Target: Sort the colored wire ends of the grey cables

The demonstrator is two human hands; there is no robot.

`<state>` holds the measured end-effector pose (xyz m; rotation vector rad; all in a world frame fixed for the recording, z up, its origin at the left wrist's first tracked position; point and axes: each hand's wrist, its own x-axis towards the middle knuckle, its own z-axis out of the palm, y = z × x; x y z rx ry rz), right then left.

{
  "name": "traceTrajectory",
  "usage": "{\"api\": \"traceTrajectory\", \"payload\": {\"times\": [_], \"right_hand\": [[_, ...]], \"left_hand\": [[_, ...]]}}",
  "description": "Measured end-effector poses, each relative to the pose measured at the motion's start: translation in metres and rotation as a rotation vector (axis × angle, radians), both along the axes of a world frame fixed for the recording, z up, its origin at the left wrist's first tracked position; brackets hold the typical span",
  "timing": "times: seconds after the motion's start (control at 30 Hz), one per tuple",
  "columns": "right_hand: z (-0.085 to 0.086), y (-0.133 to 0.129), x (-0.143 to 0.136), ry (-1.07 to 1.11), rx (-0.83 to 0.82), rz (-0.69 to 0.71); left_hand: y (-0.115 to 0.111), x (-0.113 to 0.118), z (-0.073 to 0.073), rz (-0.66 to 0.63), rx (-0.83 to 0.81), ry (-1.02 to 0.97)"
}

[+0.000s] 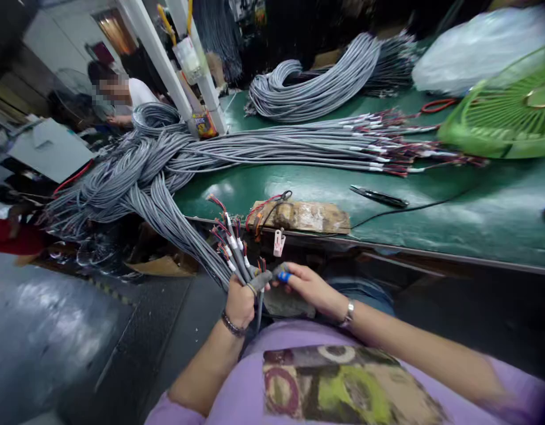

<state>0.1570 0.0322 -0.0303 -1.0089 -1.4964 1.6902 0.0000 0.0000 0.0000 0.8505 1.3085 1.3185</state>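
Note:
My left hand (240, 302) is closed round a bundle of grey cables (188, 242) below the bench edge. Their stripped ends stick up past my fist, with white sleeves (232, 241) and thin red and dark wires showing. Close beside it, my right hand (305, 286) has its fingers pressed together at the bundle. Grey and blue coverings sit on some of its fingertips. Whatever lies between those fingertips is too small to make out. Just beyond my hands, a wooden block (312, 216) with wires fixed to it lies at the bench edge, a pale clip (279, 242) hanging below.
More grey cables (263, 147) stretch across the green bench (453, 218). A coiled bundle (317, 88) lies behind them. Pliers (378, 196), a green fan (502, 112) and a plastic bag (480, 50) are on the right. Another person (122, 94) works at the back left beyond the white posts.

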Motion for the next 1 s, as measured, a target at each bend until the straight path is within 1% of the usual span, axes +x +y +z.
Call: {"api": "traceTrajectory", "payload": {"times": [0.07,0.17,0.27,0.37,0.43,0.5,0.6,0.67,0.73,0.87,1.0], "right_hand": [[0.013,0.000,0.000,0.063,0.031,-0.029],[0.026,0.000,-0.001,0.151,0.023,-0.007],[0.032,0.000,-0.004,0.184,-0.046,-0.001],[0.034,-0.002,-0.004,0.197,-0.095,0.025],[0.036,-0.002,-0.004,0.197,-0.105,0.026],[0.038,-0.002,-0.004,0.208,-0.128,0.022],[0.039,-0.002,-0.004,0.224,-0.173,0.005],[0.040,-0.002,-0.004,0.222,-0.189,-0.008],[0.040,-0.003,-0.003,0.216,-0.192,-0.019],[0.041,-0.005,-0.003,0.237,-0.169,-0.020],[0.043,-0.007,0.000,0.243,-0.113,0.016]], "left_hand": [[-0.004,0.003,-0.003,-0.005,-0.015,0.020],[-0.008,0.007,-0.005,-0.054,-0.021,0.060],[-0.007,0.008,-0.003,-0.150,-0.037,0.085],[-0.007,0.006,-0.001,-0.248,-0.066,0.059],[-0.009,0.003,-0.002,-0.270,-0.049,0.063],[-0.012,0.002,-0.005,-0.235,-0.024,0.087],[-0.016,0.001,-0.010,-0.114,0.013,0.093],[-0.016,0.003,-0.010,-0.033,0.043,0.069],[-0.014,0.004,-0.009,0.017,0.062,0.041],[-0.007,0.005,-0.006,0.051,0.044,-0.045],[-0.003,0.004,-0.005,0.026,0.012,-0.077]]}}
